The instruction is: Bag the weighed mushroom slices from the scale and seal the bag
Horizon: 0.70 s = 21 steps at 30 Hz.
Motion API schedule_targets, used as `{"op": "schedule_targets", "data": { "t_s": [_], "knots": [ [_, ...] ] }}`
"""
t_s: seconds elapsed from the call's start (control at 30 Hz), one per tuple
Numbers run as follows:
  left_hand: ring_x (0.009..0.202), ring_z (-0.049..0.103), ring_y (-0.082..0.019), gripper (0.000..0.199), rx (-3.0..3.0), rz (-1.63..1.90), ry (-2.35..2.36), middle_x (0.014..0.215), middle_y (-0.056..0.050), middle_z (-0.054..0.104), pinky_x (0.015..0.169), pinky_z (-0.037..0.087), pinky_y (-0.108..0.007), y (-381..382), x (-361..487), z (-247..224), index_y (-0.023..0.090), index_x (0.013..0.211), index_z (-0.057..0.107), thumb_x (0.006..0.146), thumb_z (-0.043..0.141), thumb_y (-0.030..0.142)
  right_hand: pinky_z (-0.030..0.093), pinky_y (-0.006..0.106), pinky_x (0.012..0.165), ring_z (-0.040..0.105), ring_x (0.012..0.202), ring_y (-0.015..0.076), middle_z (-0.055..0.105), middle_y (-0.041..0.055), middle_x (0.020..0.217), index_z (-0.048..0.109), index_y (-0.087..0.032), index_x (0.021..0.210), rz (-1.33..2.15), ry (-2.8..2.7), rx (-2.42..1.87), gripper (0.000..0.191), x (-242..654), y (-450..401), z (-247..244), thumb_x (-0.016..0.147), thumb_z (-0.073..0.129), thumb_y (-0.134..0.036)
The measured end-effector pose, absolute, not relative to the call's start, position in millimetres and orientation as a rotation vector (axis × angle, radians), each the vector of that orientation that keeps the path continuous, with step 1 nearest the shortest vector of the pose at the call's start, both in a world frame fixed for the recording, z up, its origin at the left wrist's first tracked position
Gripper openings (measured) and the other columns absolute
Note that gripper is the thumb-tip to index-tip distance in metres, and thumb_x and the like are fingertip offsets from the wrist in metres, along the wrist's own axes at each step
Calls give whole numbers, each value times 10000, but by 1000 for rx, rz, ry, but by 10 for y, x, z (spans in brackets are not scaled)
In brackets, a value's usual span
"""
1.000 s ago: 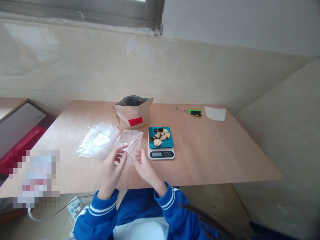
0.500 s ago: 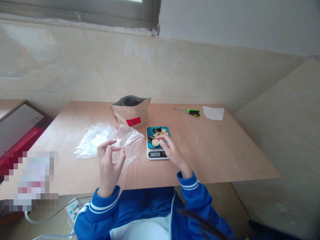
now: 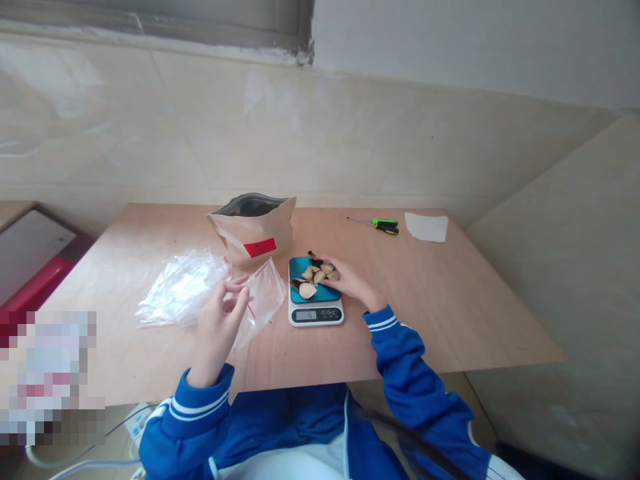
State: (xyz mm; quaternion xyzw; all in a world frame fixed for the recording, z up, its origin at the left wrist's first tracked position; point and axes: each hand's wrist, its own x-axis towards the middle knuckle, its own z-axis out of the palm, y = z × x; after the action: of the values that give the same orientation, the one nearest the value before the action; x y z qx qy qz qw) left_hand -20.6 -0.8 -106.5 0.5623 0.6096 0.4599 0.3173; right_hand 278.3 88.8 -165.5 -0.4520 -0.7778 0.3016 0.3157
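Pinching clear bag [image 3: 266,293], pouch [image 3: 273,228] open

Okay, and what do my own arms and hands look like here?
Both hands, left and right, are bare, with no gloves. Your arms are in long, bright blue sleeves, left and right, with thin white stripes around each cuff and white trim further up.

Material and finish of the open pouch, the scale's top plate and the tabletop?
Pouch: matte kraft-type paper, tan; dark, shiny lining suggests foil or film.
Scale's top plate: teal, smooth, faint sheen; coated metal or plastic, unclear.
Tabletop: wood or wood-look board, grain visible, low sheen.
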Motion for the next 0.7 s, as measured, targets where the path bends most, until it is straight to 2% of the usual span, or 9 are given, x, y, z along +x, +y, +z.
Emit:
{"op": "schedule_targets", "data": {
  "t_s": [0.07, 0.2, 0.3, 0.47, 0.6, 0.7],
  "knots": [
    [821, 729, -229, 339, 1468, 1225, 1665, 1140, -111, 709, 725, 557, -388, -3, -188, -1105, 212, 822, 524, 876, 569, 543, 480, 440, 1026, 629, 1185, 269, 681, 93, 1263, 649, -234, 1211, 766, -1979, -1233, 393, 2804, 845, -1677, 821, 687, -208],
    [1092, 670, -275, 308, 1559, 1344, 1707, 1188, -138, 693, 882, 517, -443, 5, -110, -1167, 219, 779, 486, 900, 551, 494, 512, 435, 954, 665, 1057, 256, 715, 90, 1103, 691, -204, 1100, 706, -1926, -1306, 250, 2821, 733, -1717, 865, 609, -182],
    [1227, 602, -277, 273, 1593, 1403, 1629, 1276, -144, 659, 995, 462, -478, 4, -43, -1196, 222, 772, 452, 920, 539, 434, 505, 444, 969, 638, 1079, 252, 674, 91, 1120, 676, -218, 1121, 639, -1907, -1296, 254, 2778, 683, -1716, 893, 567, -201],
    [1244, 589, -269, 261, 1603, 1378, 1585, 1332, -115, 637, 1027, 434, -483, -14, 21, -1216, 226, 768, 432, 930, 537, 402, 394, 466, 1124, 518, 1286, 246, 583, 111, 1303, 607, -242, 1234, 515, -1869, -1268, 315, 2746, 745, -1745, 935, 509, -261],
    [1236, 597, -263, 263, 1565, 1337, 1574, 1318, -89, 652, 1050, 417, -484, -38, 31, -1242, 230, 764, 424, 929, 543, 398, 324, 522, 1167, 427, 1373, 283, 510, 139, 1407, 542, -221, 1325, 457, -1826, -1497, 445, 2919, 717, -1899, 882, 537, -260],
    [1240, 596, -260, 272, 1543, 1362, 1523, 1323, -84, 653, 1071, 408, -484, -44, 34, -1289, 230, 748, 416, 927, 547, 386, 341, 556, 1145, 451, 1347, 302, 539, 144, 1369, 557, -216, 1305, 467, -1800, -1614, 489, 3074, 592, -2038, 816, 546, -204]
  ]
}}
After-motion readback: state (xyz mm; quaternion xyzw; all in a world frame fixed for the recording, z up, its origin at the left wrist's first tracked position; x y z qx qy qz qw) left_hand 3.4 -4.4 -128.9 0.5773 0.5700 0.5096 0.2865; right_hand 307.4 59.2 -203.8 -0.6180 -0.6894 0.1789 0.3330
